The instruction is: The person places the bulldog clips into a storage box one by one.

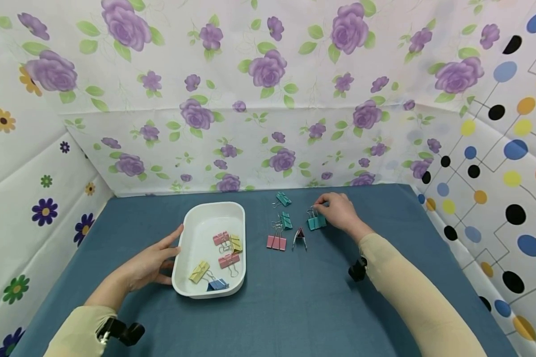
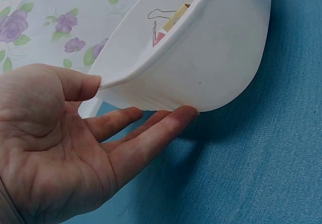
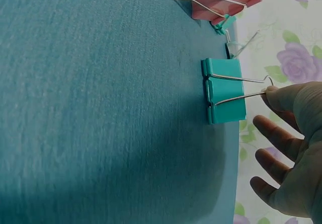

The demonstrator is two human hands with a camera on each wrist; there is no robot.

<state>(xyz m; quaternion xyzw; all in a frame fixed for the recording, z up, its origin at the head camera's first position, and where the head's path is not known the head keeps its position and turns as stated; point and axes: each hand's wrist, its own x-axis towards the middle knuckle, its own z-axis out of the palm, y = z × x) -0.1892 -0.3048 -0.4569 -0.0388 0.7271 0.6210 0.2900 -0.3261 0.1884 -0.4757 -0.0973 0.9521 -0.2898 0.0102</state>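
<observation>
My left hand [image 1: 145, 265] holds the left side of a white plastic tray [image 1: 201, 230]. In the left wrist view the thumb lies at the tray's rim and the other fingers touch its lower edge. Inside the tray are two pink binder clips [image 1: 229, 260], two yellow ones [image 1: 199, 271] and a blue one [image 1: 217, 284]. Over to the right, my right hand [image 1: 337, 210] pinches a wire handle of a teal binder clip [image 3: 226, 95] between thumb and forefinger. Its other fingers are spread apart, as the right wrist view shows.
Between tray and right hand lie two smaller teal clips [image 1: 286, 220], a pink clip [image 1: 276, 242] and a dark reddish clip [image 1: 299, 234] standing on its handles. Blue cloth [image 1: 290, 307] covers the table. A flowered sheet [image 1: 250, 148] hangs behind, with patterned sheets at both sides.
</observation>
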